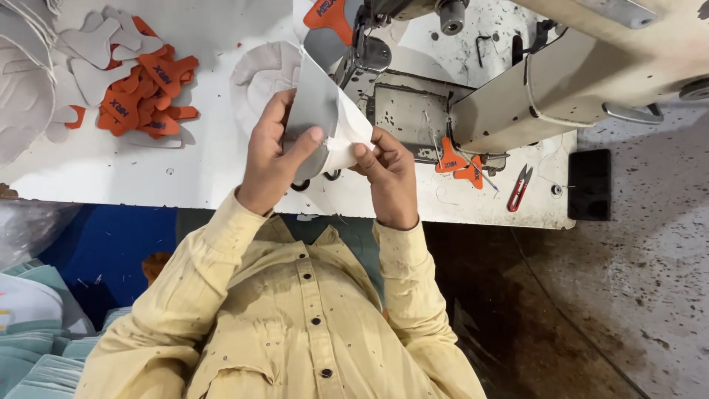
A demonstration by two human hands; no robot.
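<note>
Head view looks down on a white table (pixel 111 170) with a sewing machine (pixel 546 81) standing at its far right. On the far left of the table lies a heap of orange and grey cut pieces (pixel 136 81), with a pale rounded stack (pixel 262 74) nearer the middle. Two small orange pieces (pixel 458 164) lie by the machine's base, and a red thread snip (pixel 519 188) sits near the right edge.

Held up over the near edge of the table, just this side of the machine's needle, is a grey and white fabric piece (pixel 329 122). The left hand (pixel 269 159) has its grip closed on the grey left side, thumb laid across the face. The right hand (pixel 388 174) pinches the white lower right corner between thumb and fingers.

The piece bends and folds where it is held, so it looks light, thin and soft, likely limp if taken by one edge. Holding it at two edges, as now, seems the way to keep it flat.
</note>
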